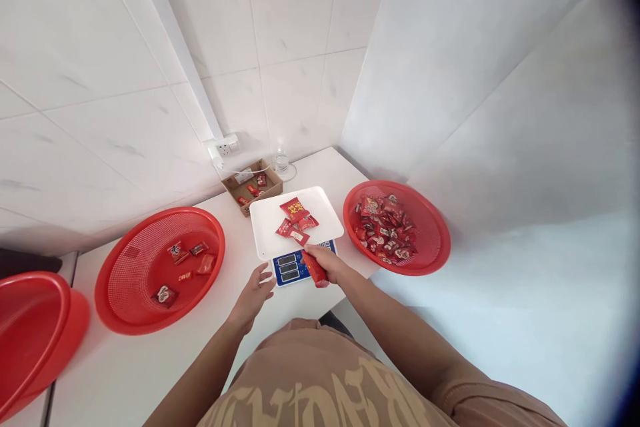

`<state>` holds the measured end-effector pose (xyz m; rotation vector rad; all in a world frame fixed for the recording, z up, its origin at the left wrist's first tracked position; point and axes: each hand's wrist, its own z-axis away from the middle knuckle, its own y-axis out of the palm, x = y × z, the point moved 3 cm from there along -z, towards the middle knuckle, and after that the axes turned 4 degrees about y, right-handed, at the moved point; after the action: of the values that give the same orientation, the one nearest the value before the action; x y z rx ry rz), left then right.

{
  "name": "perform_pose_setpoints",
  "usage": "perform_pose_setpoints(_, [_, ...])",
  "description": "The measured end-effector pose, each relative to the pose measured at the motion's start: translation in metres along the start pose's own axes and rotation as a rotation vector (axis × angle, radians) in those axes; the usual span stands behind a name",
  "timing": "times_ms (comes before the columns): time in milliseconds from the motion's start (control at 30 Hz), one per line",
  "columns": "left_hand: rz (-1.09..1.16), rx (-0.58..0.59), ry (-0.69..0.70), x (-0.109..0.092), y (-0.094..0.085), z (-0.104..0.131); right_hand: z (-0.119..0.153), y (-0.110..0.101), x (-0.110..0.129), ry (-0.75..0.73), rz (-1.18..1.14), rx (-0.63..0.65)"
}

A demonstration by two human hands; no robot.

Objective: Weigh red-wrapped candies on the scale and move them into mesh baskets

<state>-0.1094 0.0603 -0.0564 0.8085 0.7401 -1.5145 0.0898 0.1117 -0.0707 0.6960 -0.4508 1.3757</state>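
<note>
My right hand (324, 261) is closed around a red wrapped snack packet (315, 270), held over the front panel of a digital scale (289, 269). On the scale's white tray (267, 227) lie several small red snack packets (295, 211), one with yellow print. To the left of the scale's display, my left hand (253, 293) hovers with fingers apart and nothing in it. The packet in my right hand is partly covered by my fingers.
Right of the scale, a red basket (434, 227) holds many red packets. Another red basket (133, 287) at left has several packets; a third red container (60, 320) stands beyond it. Behind the scale are a cardboard box (273, 192), a clear bottle (281, 163) and a wall socket (224, 147).
</note>
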Motion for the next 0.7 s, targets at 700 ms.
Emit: perform_pose_setpoints(700, [0.185,0.289,-0.090,0.005,0.035,0.013,0.043,0.004,-0.053,-0.108,0.247,0.131])
